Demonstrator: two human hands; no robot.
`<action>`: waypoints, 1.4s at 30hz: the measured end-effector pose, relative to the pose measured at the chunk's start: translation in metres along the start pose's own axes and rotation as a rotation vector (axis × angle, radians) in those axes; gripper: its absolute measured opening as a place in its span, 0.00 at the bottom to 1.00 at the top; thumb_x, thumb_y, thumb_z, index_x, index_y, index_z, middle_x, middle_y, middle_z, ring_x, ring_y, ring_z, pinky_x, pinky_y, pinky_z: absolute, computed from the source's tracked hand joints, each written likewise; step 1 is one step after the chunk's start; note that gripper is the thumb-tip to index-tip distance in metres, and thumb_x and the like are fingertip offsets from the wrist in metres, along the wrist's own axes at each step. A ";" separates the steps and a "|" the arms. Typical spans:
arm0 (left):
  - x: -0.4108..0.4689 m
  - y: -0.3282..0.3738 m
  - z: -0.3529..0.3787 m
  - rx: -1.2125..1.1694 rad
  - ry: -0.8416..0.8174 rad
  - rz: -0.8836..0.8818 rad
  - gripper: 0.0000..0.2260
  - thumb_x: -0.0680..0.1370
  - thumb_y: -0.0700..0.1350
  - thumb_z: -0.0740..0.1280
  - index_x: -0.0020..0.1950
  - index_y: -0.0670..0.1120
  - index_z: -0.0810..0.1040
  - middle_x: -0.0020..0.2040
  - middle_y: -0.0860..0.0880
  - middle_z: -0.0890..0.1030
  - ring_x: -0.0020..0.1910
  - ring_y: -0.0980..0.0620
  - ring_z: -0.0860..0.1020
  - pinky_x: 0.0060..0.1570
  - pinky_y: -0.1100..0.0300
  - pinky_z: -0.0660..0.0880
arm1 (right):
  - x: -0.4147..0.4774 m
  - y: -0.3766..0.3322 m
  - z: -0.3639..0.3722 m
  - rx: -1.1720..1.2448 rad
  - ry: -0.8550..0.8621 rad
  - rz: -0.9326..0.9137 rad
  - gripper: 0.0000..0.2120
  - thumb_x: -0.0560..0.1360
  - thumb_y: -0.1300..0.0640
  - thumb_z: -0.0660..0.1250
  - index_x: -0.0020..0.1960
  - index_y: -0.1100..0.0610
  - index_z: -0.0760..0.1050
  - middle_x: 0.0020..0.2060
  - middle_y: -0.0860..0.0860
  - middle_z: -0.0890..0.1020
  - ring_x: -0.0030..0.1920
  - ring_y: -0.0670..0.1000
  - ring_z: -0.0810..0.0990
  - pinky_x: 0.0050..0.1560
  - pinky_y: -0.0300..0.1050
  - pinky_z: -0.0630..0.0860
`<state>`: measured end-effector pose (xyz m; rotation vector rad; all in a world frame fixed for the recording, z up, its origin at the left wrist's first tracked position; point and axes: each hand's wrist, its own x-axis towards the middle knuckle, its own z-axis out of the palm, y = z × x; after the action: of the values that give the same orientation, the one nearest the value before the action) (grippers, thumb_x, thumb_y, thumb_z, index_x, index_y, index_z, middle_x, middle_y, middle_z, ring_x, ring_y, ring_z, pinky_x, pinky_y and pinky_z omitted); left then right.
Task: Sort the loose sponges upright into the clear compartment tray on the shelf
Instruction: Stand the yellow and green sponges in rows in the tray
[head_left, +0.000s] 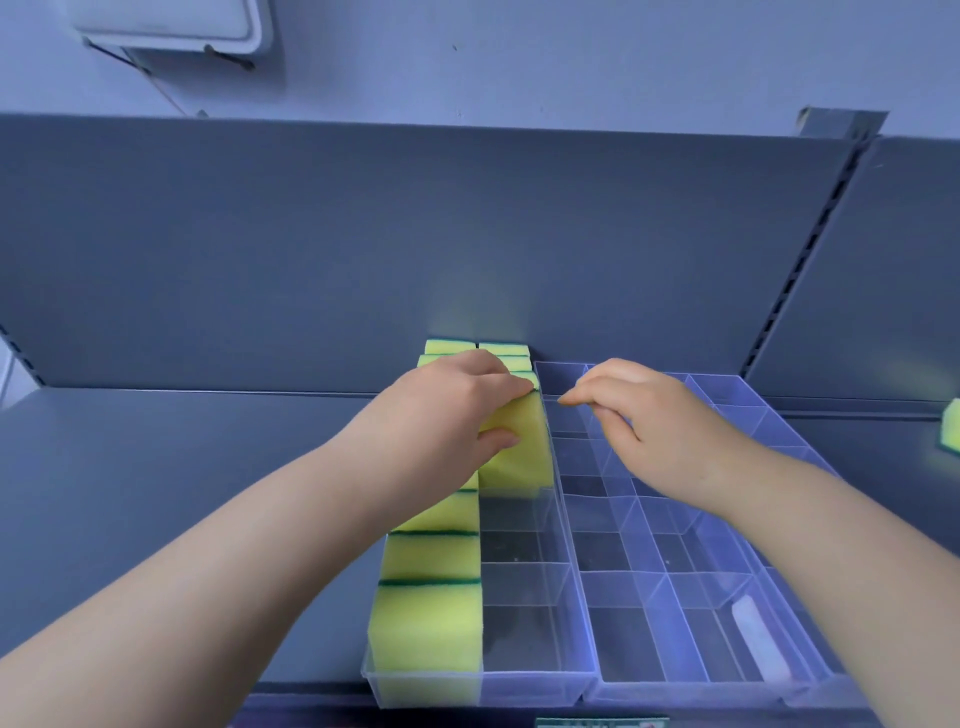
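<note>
Sponge (514, 447), yellow with a green edge, stands in the 2nd column of the left tray (524, 686), near the back edge of the shelf (156, 493). The left hand (457, 410) grips it, thumb on its front face. The right hand (639, 415) hovers just beside it, fingers loosely curled, holding nothing. Best to press the sponge straight down, square to the dividers, until seated. 1 loose sponge (950, 431) lies at the shelf's right edge.
</note>
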<state>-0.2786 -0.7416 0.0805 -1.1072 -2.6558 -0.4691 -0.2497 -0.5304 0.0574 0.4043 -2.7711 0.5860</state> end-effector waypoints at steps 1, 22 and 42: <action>0.001 0.002 0.001 0.027 -0.022 0.010 0.18 0.78 0.49 0.64 0.68 0.53 0.71 0.62 0.55 0.71 0.57 0.52 0.73 0.55 0.56 0.71 | 0.001 0.000 0.001 0.000 -0.004 -0.004 0.17 0.77 0.67 0.55 0.57 0.54 0.77 0.50 0.43 0.74 0.52 0.47 0.73 0.55 0.39 0.69; 0.005 -0.004 0.037 0.301 -0.287 0.082 0.21 0.83 0.51 0.47 0.76 0.50 0.53 0.77 0.52 0.50 0.76 0.53 0.49 0.71 0.59 0.48 | -0.004 -0.015 0.017 -0.003 -0.117 0.075 0.20 0.78 0.67 0.53 0.61 0.52 0.75 0.54 0.42 0.73 0.54 0.45 0.72 0.55 0.35 0.67; -0.039 0.089 0.013 0.254 -0.019 0.156 0.18 0.80 0.56 0.53 0.70 0.55 0.66 0.64 0.56 0.73 0.62 0.50 0.71 0.56 0.57 0.70 | -0.126 -0.031 -0.048 -0.074 0.080 0.175 0.14 0.78 0.53 0.58 0.62 0.44 0.72 0.54 0.34 0.69 0.58 0.40 0.70 0.58 0.43 0.70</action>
<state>-0.1888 -0.7022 0.0741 -1.2282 -2.5298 -0.0888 -0.1135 -0.5103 0.0700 0.1204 -2.7585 0.5239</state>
